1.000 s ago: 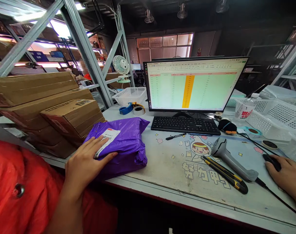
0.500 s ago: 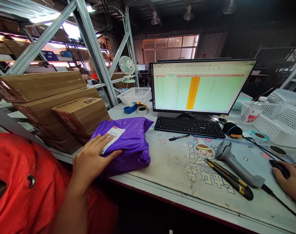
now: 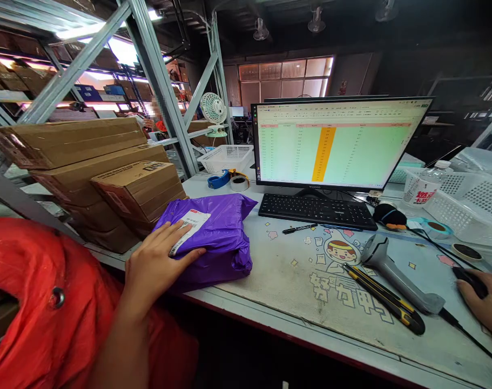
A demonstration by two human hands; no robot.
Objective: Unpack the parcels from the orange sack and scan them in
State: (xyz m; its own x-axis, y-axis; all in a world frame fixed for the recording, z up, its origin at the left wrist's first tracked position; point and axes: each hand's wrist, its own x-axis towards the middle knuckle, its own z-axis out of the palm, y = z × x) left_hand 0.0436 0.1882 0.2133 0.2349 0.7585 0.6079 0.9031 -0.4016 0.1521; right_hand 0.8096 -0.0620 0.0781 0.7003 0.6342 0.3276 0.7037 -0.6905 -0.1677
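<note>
My left hand lies flat with fingers spread on a purple plastic parcel, partly covering its white shipping label. The parcel rests on the worktable beside stacked cardboard boxes. At the far right edge my right hand curls over a black computer mouse. A grey barcode scanner and a yellow-black utility knife lie between the two hands.
A monitor with a green spreadsheet stands behind a black keyboard. A black marker, tape rolls, white baskets, a water bottle and a small fan surround them. Metal shelving rises at left.
The view has shifted slightly leftward, so things sit further right in frame. Both hands stay where they were, on the parcel and on the mouse.
</note>
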